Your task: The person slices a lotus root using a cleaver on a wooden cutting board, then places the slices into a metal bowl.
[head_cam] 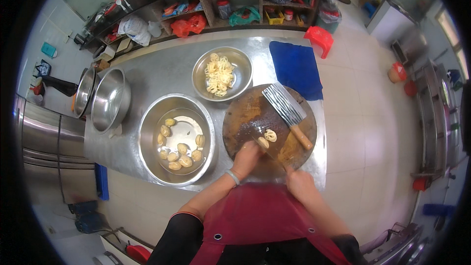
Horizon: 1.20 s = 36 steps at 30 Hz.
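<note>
On the round wooden chopping board (250, 106), my left hand (248, 160) has its fingers curled down on a piece of lotus root, mostly hidden beneath them. A knife (271, 153) is gripped by its handle in my right hand (300, 184); its blade stands edge-down beside my left fingertips. Just right of the blade lie a pale cut piece (263, 142) and a lotus root slice (270, 135) with holes showing. A wavy-bladed crinkle cutter (284, 103) with a wooden handle (301, 138) rests flat across the board's right side.
Left of the board, a large steel basin (147, 162) holds water and several peeled lotus root pieces (182, 148). A smaller steel bowl (244, 68) contains lotus root slices (219, 73). A blue cloth (297, 68) overlaps the steel table's (154, 73) right edge. Empty steel bowls (110, 99) lean at left.
</note>
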Each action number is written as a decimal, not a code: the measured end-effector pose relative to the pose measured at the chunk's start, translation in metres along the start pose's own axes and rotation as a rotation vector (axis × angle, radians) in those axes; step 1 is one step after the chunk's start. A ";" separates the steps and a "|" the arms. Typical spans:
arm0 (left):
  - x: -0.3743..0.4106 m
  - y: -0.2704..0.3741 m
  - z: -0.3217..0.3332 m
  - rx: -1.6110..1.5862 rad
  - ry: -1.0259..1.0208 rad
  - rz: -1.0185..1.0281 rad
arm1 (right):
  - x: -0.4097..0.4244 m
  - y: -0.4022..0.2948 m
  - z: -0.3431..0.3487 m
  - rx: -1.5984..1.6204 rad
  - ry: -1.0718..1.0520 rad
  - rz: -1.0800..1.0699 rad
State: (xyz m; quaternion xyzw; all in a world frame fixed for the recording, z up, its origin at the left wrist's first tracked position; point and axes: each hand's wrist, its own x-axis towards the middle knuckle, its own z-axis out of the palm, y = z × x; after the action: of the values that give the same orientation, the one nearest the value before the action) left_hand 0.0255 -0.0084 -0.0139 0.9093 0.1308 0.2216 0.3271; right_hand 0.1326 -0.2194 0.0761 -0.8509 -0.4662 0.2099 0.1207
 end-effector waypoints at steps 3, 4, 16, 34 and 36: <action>0.000 -0.001 -0.002 0.012 -0.029 0.017 | 0.030 -0.002 0.010 0.019 0.064 -0.022; 0.006 0.005 -0.004 0.004 -0.021 0.034 | 0.051 0.003 0.030 0.011 0.101 -0.025; 0.000 -0.001 0.003 0.024 0.030 0.018 | 0.021 0.001 0.004 0.033 0.080 -0.005; 0.004 0.003 0.001 -0.028 0.085 0.036 | 0.071 0.007 0.034 0.095 0.210 -0.036; 0.001 0.001 0.002 -0.005 0.059 0.028 | 0.049 0.009 0.030 0.091 0.171 -0.019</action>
State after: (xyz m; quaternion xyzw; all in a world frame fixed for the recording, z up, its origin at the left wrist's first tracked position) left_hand 0.0270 -0.0100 -0.0143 0.9033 0.1273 0.2534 0.3221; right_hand 0.1487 -0.1821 0.0343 -0.8548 -0.4524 0.1564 0.2006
